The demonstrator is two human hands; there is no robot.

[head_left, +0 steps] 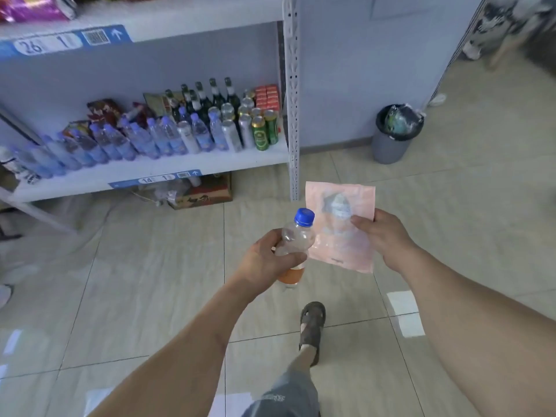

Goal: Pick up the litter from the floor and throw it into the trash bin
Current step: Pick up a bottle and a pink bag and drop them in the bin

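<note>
**tilefan:** Both forearms fill the bottom of the shot, so starting at the fingers: the left hand (267,260) is wrapped round a clear bottle (293,246) with a blue cap (304,217), a bit of orange drink left at the bottom. The right hand (380,237) pinches a pink wrapper (341,227) by its right edge, thumb on top, the rest of it hanging free and flat. So 2 bits of litter are off the floor (451,206) already and both hands are full.

**binwatch:** And the trash bin (395,133)?

**tilefan:** Grey one with a black liner, standing on the floor against the blue wall, well ahead and a bit to the right, just past the end of the shelf (150,170) with all the water bottles and cans. Looks fairly stuffed already.

**binwatch:** Then the job now is just the carry, I reckon. Walk right up before letting go. That wrapper is light and will flutter if tossed from a distance, so I'd lower it inside the rim and push it down. Bottle can drop in upright-ish after, cap's on so no spill.

**tilefan:** Agreed, 1 at a time. A full bin could bounce the bottle back out.
</note>
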